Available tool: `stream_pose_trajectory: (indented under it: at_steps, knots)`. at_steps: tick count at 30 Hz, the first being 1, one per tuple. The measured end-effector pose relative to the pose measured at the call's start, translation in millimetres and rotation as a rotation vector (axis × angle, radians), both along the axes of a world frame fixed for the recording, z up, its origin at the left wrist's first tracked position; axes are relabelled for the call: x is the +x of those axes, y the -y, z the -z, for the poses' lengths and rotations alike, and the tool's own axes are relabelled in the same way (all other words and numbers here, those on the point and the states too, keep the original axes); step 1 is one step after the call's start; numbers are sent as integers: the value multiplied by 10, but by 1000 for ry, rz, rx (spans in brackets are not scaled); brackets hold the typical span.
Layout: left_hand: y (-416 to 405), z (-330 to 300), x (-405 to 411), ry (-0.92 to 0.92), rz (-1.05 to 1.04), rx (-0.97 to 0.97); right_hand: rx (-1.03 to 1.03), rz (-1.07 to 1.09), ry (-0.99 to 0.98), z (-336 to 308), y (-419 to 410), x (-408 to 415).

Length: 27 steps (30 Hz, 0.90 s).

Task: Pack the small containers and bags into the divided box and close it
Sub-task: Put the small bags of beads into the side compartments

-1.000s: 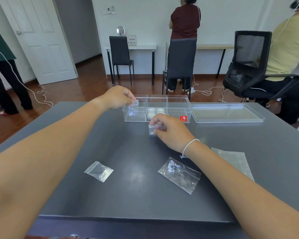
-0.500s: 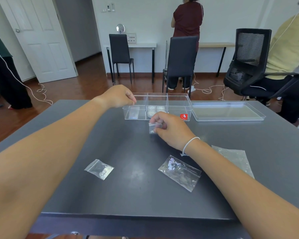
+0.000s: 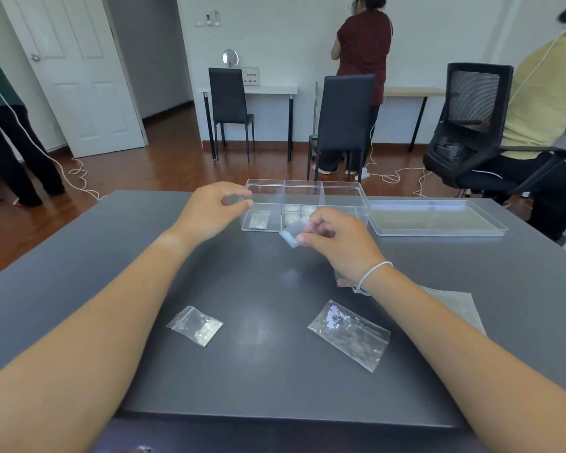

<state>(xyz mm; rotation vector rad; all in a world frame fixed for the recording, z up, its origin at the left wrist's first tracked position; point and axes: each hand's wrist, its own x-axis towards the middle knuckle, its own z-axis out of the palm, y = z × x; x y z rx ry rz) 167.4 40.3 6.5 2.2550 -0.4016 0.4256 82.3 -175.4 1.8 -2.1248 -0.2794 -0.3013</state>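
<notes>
On the dark table point(image 3: 79, 263), going from left to right, a tiny clear bag point(image 3: 195, 325) with shiny bits lies flat on the near left. Farther back, the left hand point(image 3: 209, 209) hangs just by the left end of the clear box point(image 3: 303, 204). Its fingers are loosely bent and hold nothing. The box has little rooms inside. A small bag point(image 3: 259, 220) lies in the near left room, and some round white things point(image 3: 295, 214) sit in the near middle room. Just in front of the box, the right hand point(image 3: 337, 240) pinches another little bag point(image 3: 291, 236) between thumb and fingers, up off the table. Near this arm, a bigger bag point(image 3: 350, 333) with pale beads lies flat. To the right of the box, the clear lid point(image 3: 435, 218) rests on the table, touching the box's side. One more flat bag point(image 3: 458, 305) peeks out behind the right arm.
</notes>
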Motion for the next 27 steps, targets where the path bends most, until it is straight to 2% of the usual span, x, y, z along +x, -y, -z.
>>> stream_pose_trajectory:
  at_steps: [5, 14, 21, 27]
  knots:
    - [-48, 77, 12, -15, 37, -18, 1, -12, 34, -170, -14, 96]
    - [-75, 92, 1, -9, 50, -16, -112, 17, 29, -540, -274, 644]
    - [-84, 127, 8, -5, 38, -40, -351, 50, -59, -595, -412, 931]
    - [-81, 129, 25, 11, 25, -22, -538, -6, -157, -567, -545, 960]
